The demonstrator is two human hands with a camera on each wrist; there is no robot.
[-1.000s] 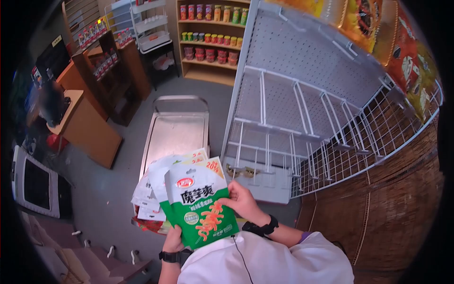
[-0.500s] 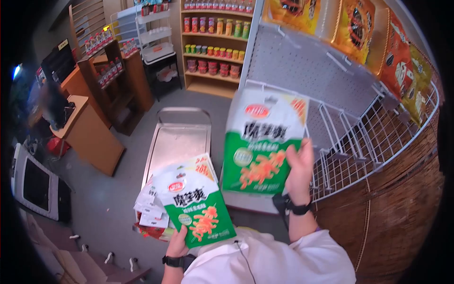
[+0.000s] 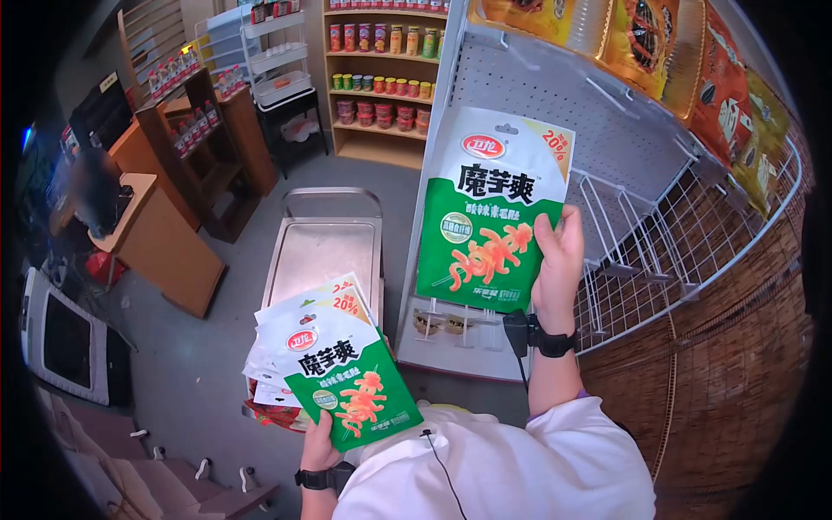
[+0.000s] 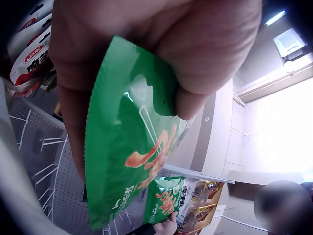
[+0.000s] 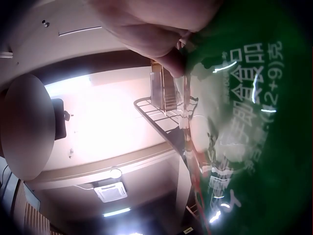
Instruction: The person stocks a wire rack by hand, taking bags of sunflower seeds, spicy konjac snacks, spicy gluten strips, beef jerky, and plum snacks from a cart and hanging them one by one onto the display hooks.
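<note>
My right hand (image 3: 559,260) grips a green and white snack bag (image 3: 494,212) by its right edge, thumb on the printed front. That bag is upright before the pegboard rack (image 3: 511,78), its hang hole at the top. Lower down, my left hand (image 3: 321,444) pinches the bottom corner of a second, matching snack bag (image 3: 351,368), with at least one more bag's corner showing behind it. In the left wrist view the thumb and fingers clamp this bag (image 4: 132,132) from both sides. The right wrist view shows the other bag's green surface (image 5: 264,122) close up.
White wire hooks (image 3: 607,217) and a wire grid side (image 3: 693,260) belong to the rack. Orange and yellow bags (image 3: 641,52) hang at its top. A metal cart (image 3: 321,251) stands left of it, with more white bags (image 3: 273,373) near its front end. Shelves (image 3: 377,147) stand behind.
My right hand has drawn one bag away from the others and raised it up and right to the rack; its bag now hangs steadier. My left hand keeps the remaining bag low.
</note>
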